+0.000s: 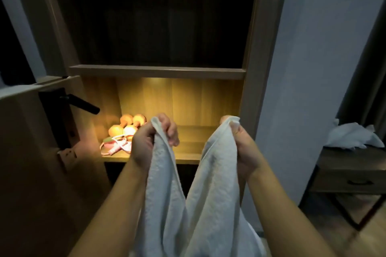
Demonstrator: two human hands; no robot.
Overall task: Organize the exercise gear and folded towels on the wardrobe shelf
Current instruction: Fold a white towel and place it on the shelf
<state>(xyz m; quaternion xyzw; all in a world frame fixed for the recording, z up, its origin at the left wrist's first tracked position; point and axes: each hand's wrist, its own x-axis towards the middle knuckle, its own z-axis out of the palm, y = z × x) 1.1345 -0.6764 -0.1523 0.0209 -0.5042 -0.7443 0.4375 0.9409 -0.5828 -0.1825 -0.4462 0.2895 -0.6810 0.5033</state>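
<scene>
Towel (208,194) gripped by left hand (144,142) and right hand (246,148), shelf (188,150) holding dumbbells (129,125) — skipping rope (117,148) beside them

Dumbbells (127,125): two, beyond the left hand (150,142).
Jump rope (117,147): one, beside them.
Held towel (188,194): one, gripped by left and right hand (242,146).
Crumpled towel (353,135): one, far right.

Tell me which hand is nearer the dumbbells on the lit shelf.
Left. The left hand grips one corner of the towel just right of the dumbbells; the right hand grips the other corner farther right.
</scene>
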